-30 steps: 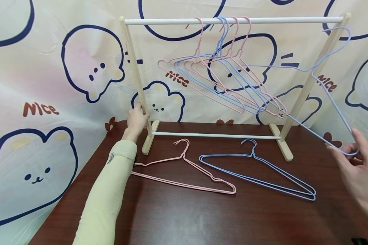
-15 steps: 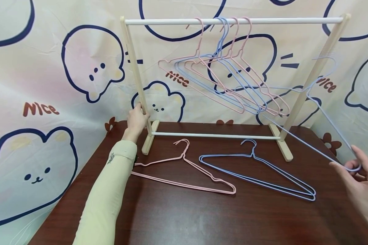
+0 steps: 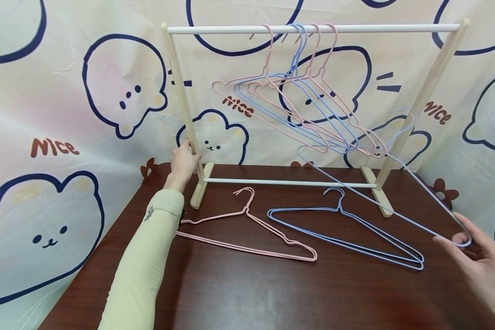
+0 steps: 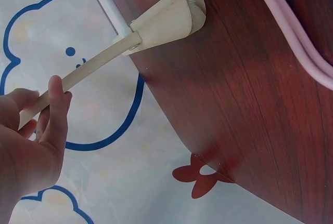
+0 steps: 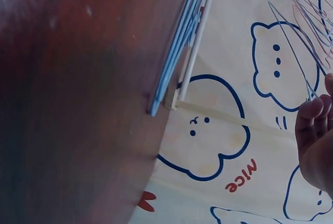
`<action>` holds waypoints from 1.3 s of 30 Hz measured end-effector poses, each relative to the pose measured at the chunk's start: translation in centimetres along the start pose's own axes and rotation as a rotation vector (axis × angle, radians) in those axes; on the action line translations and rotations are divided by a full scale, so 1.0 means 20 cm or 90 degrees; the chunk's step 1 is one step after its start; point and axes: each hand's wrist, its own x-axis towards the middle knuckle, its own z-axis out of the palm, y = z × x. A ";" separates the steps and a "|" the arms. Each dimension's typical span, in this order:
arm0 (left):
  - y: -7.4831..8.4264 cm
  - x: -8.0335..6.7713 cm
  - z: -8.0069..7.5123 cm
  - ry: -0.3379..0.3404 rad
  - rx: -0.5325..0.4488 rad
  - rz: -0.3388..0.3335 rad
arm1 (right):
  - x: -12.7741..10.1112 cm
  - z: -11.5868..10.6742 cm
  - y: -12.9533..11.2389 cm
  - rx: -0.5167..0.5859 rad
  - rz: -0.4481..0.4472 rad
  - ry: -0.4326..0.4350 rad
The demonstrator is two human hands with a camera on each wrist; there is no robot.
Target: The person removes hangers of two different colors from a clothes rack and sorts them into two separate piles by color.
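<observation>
Cartoon-printed cloth (image 3: 119, 192) backs the dark tabletop (image 3: 251, 293); your left hand (image 3: 184, 160) grips the left rack post (image 3: 179, 82). Your right hand (image 3: 480, 266) pinches the blue hanger (image 3: 412, 223) by one corner, aloft near the right rack post (image 3: 430, 87) — likely light, springy wire, perhaps slick; taking it nearer its middle should curb any swing.

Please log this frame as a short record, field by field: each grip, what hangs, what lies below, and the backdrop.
left grip: holds the left upright of the clothes rack
right grip: holds one end of a blue hanger
held hanger's hook: off the top rail, lower than it
hanging from rail: pink hangers and blue hangers
lying on table: more pink hangers, left; more blue hangers, right
backdrop: cartoon-printed sheet
</observation>
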 end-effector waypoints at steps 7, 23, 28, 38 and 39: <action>-0.01 0.00 0.00 0.000 -0.002 -0.002 | -0.03 -0.01 0.02 -0.004 0.032 -0.067; 0.00 0.00 0.00 0.000 0.000 -0.010 | -0.07 -0.02 0.08 -0.044 0.089 -0.267; 0.00 -0.01 0.00 -0.010 -0.012 -0.011 | -0.07 -0.02 0.10 -0.017 0.105 -0.322; 0.01 -0.01 0.00 -0.010 -0.012 -0.003 | -0.04 0.00 0.19 -0.125 0.095 -0.401; 0.01 -0.01 0.00 -0.011 -0.013 -0.002 | -0.04 0.01 0.20 -0.145 0.087 -0.408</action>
